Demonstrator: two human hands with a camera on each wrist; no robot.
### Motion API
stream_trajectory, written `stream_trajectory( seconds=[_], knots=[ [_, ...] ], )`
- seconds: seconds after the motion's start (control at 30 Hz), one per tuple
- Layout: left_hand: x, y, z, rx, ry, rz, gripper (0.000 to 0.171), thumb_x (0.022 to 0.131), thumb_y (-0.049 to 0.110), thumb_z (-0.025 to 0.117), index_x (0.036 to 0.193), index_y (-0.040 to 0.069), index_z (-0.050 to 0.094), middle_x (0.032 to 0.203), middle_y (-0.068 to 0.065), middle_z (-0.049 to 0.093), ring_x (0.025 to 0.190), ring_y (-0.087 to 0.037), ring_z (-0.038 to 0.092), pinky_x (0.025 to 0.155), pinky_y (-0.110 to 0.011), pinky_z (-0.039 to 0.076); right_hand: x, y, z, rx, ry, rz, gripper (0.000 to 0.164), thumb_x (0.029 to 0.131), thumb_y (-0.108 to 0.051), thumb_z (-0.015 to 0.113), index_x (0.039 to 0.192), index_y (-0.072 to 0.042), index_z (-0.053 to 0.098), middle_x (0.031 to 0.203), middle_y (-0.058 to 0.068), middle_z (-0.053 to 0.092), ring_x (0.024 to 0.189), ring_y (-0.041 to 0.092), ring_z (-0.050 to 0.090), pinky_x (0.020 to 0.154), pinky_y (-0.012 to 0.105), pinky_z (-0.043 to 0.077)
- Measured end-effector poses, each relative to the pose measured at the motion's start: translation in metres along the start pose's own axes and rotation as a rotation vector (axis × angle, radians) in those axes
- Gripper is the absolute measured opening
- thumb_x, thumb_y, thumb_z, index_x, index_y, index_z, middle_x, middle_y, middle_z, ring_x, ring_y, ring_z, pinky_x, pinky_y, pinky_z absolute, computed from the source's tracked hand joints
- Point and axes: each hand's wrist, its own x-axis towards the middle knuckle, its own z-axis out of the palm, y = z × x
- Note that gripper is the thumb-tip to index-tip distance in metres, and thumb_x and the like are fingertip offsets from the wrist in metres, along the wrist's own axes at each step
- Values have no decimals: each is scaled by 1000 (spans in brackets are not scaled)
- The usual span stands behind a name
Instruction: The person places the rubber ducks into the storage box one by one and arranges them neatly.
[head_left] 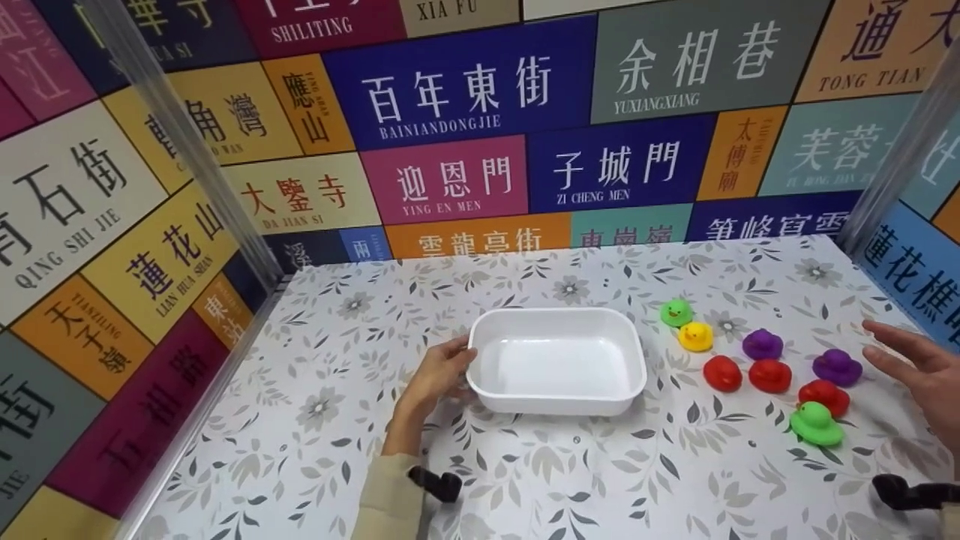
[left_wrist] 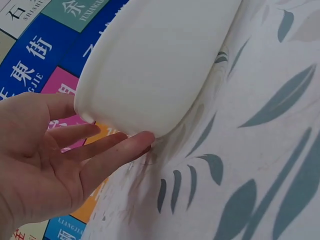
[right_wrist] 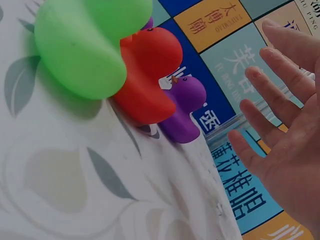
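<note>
A white plastic basin (head_left: 559,405) stands on the patterned tabletop in the head view. At its left end, my left hand (head_left: 439,371) touches the outer wall with extended fingers; in the left wrist view the hand (left_wrist: 60,160) has its fingertips against the wall and rim. My right hand (head_left: 926,375) hovers at the right, fingers spread and holding nothing. Nearest to it are a purple rubber duck (head_left: 838,367), a red duck (head_left: 823,397) and a green duck (head_left: 816,424). In the right wrist view these ducks stand beside the hand (right_wrist: 285,115).
Between the basin and those ducks lie a green duck (head_left: 676,313), a yellow duck (head_left: 696,337), a purple duck (head_left: 762,344) and two red ducks, one on the left (head_left: 722,373) and one on the right (head_left: 770,376). Sign-covered walls (head_left: 457,97) border the tabletop.
</note>
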Motion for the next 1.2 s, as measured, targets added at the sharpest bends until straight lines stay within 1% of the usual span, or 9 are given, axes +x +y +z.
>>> stream_trajectory(
  seconds=[0.13, 0.3, 0.37, 0.47, 0.63, 0.83, 0.93, 1.07, 1.2],
  knots=[
    [-1, -2, 0, -5, 0, 3, 50, 102, 22, 53, 149, 5, 47, 128, -20, 64, 73, -16, 66, 57, -31, 65, 5, 10, 1, 18, -7, 63, 56, 105, -39, 47, 157, -30, 28, 168, -2, 20, 158, 22, 9, 127, 66, -5],
    [-3, -5, -1, -4, 2, 11, 49, 103, 23, 53, 148, 6, 48, 118, -19, 67, 68, -17, 66, 53, -29, 63, 12, 29, 4, -4, -71, 172, 68, 102, -49, 51, 159, -32, 20, 168, 18, 12, 154, 45, 4, 119, 79, -1],
    [-4, -7, -2, -11, -11, 16, 48, 103, 23, 52, 148, 5, 48, 118, -19, 67, 71, -17, 68, 52, -28, 63, 16, 35, 6, -25, -92, 218, 73, 100, -53, 52, 160, -30, 18, 166, 23, 10, 151, 51, 5, 117, 81, 1],
    [-4, -7, -2, -21, -24, 18, 47, 104, 24, 51, 147, 5, 49, 119, -19, 67, 75, -17, 69, 52, -28, 62, 20, 41, 8, -42, -114, 266, 77, 99, -56, 52, 160, -28, 16, 165, 28, 9, 148, 54, 9, 118, 79, 3],
    [-5, -3, 0, -53, -28, 32, 47, 105, 23, 50, 148, 3, 47, 118, -22, 67, 77, -18, 70, 50, -27, 62, 22, 45, 10, -51, -116, 283, 76, 99, -55, 53, 160, -29, 16, 163, 30, 14, 145, 54, 16, 120, 77, 5],
    [-9, -1, 2, -124, -25, -40, 48, 105, 18, 48, 151, 4, 43, 123, -23, 65, 90, -25, 73, 58, -33, 66, 25, 42, 14, -100, -171, 276, 79, 99, -51, 55, 159, -15, 18, 160, 34, 19, 142, 58, 17, 118, 79, 10],
    [-8, 1, 2, -140, -18, -35, 48, 105, 18, 48, 150, 2, 43, 126, -24, 64, 95, -28, 73, 62, -34, 66, 28, 39, 14, -103, -167, 294, 79, 99, -50, 57, 159, -13, 19, 161, 33, 17, 144, 58, 13, 119, 77, 11],
    [-6, 3, 3, -89, 22, -42, 48, 104, 20, 51, 148, 2, 47, 127, -23, 63, 92, -25, 73, 62, -33, 66, 30, 34, 15, -45, -145, 366, 76, 99, -47, 59, 159, -21, 21, 164, 26, 16, 146, 51, 16, 124, 70, 13],
    [-4, 3, 4, -37, 62, -75, 47, 101, 24, 55, 144, 3, 52, 126, -20, 65, 85, -19, 72, 61, -29, 65, 28, 31, 15, -31, -113, 401, 71, 99, -38, 62, 158, -22, 26, 152, 21, 35, 141, 46, 26, 126, 65, 18]
  ],
)
